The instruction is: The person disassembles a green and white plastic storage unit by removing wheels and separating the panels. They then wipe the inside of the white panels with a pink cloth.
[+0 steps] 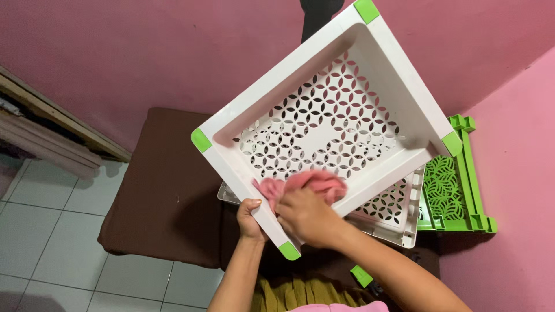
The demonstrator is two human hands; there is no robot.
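Fingers of the left hand (250, 219) clamp the lower rim of a white tray (324, 124), thumb on the inner side, while the fingers of the right hand (306, 216) close on a pink cloth (306, 184) and press it against the tray's inside wall near the same corner. Held up in the air and tilted toward the camera, the tray is a square plastic piece with a floor pierced in a pattern of overlapping circles and petal-shaped holes, smooth solid walls, and a bright green cap at each of its four corners.

Beneath it, a second white tray (393, 216) of the same pierced pattern lies on a dark brown cushion (165, 190), mostly covered by the raised one. Just beside that, toward the cushion's right edge and against the pink wall (115, 52), sits a green tray (457, 185) with a leaf-like cutout floor. Pale floor tiles (46, 231) lie off the cushion's left edge.
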